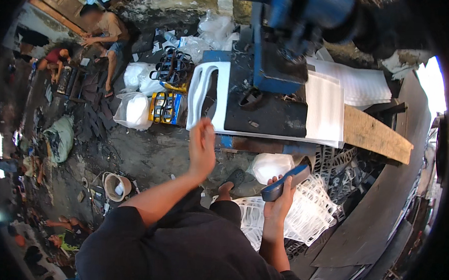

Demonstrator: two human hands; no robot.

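Note:
My left hand (202,146) is raised at the near left corner of a white foam sheet (196,96), fingers stretched out and slightly blurred; nothing shows in it. The foam has long rounded cut-outs. My right hand (280,200) grips a long, thick dark block with a blue upper side (285,183), held tilted to the right of my body. A black mat (265,117) lies over the foam, with a small dark cutting die (250,98) on it. Just behind the die is the blue head of a press (280,77).
A wooden board (377,134) juts out right of the press. White cut-out foam scraps (311,209) pile below it, beside a white bag (272,167). Metal dies (173,65) and plastic bags (135,108) stand left. A bucket (117,186) is on the floor; a person (106,30) sits at far left.

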